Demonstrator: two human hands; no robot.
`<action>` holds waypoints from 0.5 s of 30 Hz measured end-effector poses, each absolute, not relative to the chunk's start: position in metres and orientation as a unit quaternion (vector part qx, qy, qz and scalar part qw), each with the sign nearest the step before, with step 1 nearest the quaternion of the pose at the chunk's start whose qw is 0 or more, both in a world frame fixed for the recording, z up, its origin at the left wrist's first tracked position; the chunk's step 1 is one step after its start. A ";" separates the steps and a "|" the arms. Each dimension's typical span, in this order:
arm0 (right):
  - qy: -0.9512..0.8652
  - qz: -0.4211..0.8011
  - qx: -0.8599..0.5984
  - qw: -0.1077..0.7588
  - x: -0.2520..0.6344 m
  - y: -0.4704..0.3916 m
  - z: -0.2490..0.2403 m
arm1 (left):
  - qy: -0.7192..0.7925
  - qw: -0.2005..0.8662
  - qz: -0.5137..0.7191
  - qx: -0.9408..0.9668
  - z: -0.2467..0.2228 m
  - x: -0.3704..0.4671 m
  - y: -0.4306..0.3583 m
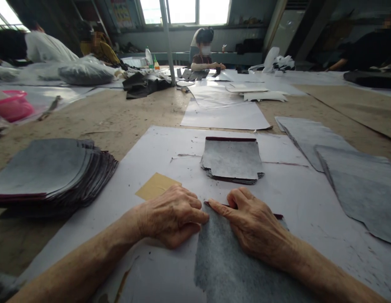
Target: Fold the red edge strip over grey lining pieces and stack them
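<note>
A grey fabric-like piece (227, 261) with a dark red folded strip along its far edge lies in front of me. My left hand (179, 214) is closed at its far left corner, the fingertips pressed together at the edge. The index finger of my right hand (255, 223) presses down on the folded strip, while its other fingers curl under and hide part of it. Just beyond the hands lies a small stack of grey pieces (231, 158), the top one with a dark red folded edge. A tan paper square (157, 185) sits partly behind my left hand.
White paper (119, 202) covers the table under my hands. A tall stack of grey pieces (56, 168) stands at the left; larger grey pieces (359, 185) lie at the right. Farther off are a pink bag (14, 105), a pole (168, 46) and several people at work.
</note>
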State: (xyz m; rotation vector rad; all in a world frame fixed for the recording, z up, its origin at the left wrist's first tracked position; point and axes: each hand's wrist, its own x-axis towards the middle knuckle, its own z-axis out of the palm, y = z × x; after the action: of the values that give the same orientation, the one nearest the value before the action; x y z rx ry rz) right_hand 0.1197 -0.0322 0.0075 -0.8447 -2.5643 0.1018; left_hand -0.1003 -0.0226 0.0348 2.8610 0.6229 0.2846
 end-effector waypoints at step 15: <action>-0.921 0.008 -0.331 0.204 0.114 -0.035 0.008 | 0.212 0.119 0.112 0.963 0.038 -0.095 -0.022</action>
State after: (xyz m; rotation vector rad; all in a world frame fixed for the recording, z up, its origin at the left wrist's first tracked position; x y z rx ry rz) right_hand 0.1136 -0.0345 0.0079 -0.9227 -2.5706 0.0227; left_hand -0.0946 -0.0220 0.0379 2.8163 0.6191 0.3288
